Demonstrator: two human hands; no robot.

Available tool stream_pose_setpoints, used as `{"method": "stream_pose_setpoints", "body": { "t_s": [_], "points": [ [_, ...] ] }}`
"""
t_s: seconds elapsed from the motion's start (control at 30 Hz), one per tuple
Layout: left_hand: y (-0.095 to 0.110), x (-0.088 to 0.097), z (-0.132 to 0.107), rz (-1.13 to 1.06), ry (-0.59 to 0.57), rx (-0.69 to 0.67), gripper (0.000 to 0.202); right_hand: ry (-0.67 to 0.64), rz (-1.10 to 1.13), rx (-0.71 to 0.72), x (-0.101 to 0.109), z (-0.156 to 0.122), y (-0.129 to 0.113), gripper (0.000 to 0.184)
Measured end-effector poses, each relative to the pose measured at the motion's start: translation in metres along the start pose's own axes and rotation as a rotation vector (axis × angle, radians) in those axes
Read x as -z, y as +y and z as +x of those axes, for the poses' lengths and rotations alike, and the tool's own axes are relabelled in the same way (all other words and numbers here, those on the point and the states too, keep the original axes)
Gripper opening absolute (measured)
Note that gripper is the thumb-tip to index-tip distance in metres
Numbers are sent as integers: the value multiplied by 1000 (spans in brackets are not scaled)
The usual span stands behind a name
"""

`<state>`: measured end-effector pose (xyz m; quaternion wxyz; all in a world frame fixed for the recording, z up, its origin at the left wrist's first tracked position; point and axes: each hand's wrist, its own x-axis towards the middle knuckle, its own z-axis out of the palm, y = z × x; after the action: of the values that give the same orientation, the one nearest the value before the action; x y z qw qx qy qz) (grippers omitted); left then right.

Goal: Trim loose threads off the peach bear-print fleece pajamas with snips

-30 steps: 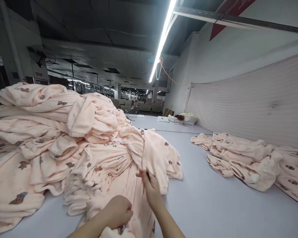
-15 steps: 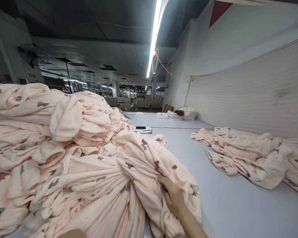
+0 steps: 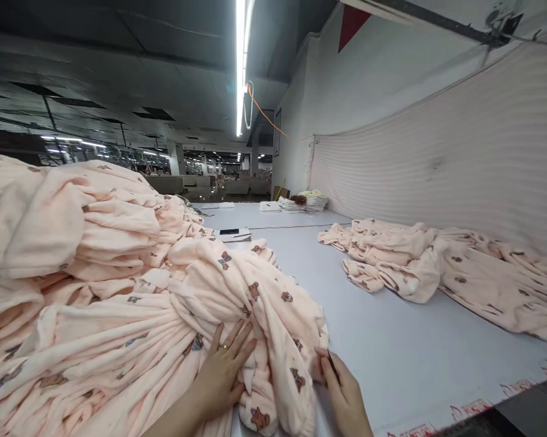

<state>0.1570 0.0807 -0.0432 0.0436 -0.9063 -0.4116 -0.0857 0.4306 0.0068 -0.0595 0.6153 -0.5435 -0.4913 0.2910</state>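
Observation:
A big heap of peach fleece garments [image 3: 95, 243] printed with small bears fills the left of the white table [image 3: 391, 346]. My left hand [image 3: 225, 370] lies on the nearest garment [image 3: 273, 315] with its fingers spread flat; a ring shows on one finger. My right hand [image 3: 343, 391] rests at that garment's right edge, where it meets the table. Its fingers are closed around a thin dark object [image 3: 332, 364] that I cannot name.
A second, flatter heap of the same garments [image 3: 437, 267] lies along the right by a striped fabric wall [image 3: 437, 152]. A dark flat item on papers [image 3: 232, 233] and folded stacks [image 3: 300, 202] sit farther back. The table's front edge [image 3: 505, 394] runs at bottom right.
My left hand has come up into view and spread flat on the garment. My right hand slid off the folds to the garment's edge near the table. The view shifted rightwards.

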Motion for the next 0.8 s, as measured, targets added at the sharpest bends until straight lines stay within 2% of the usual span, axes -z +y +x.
{"method": "stream_pose_setpoints", "body": {
  "t_s": [0.1,0.23,0.33,0.37,0.47,0.5,0.63,0.73,0.8],
  "points": [
    [7,9,-4,9,46,-17,91,48,-58,-4,-1,-40,23,37],
    [45,19,-12,-139,192,63,66,92,-65,-137,-16,-60,44,41],
    [74,17,-13,-493,81,77,68,100,57,-207,-24,-58,42,38],
    [79,15,-12,-622,29,101,61,94,90,-216,-26,-57,40,37],
    [78,5,-6,-896,-6,235,13,125,146,-254,-28,-63,34,39],
    [74,3,-6,-957,-7,261,8,150,157,-271,-30,-68,33,41],
    [60,5,-17,-1227,-23,288,20,188,240,-317,-43,-82,26,45],
    [61,17,-36,-1399,23,306,24,172,288,-346,-60,-84,17,45],
    [62,21,-51,-1589,64,349,23,177,285,-363,-70,-84,9,39]
  ]
}}
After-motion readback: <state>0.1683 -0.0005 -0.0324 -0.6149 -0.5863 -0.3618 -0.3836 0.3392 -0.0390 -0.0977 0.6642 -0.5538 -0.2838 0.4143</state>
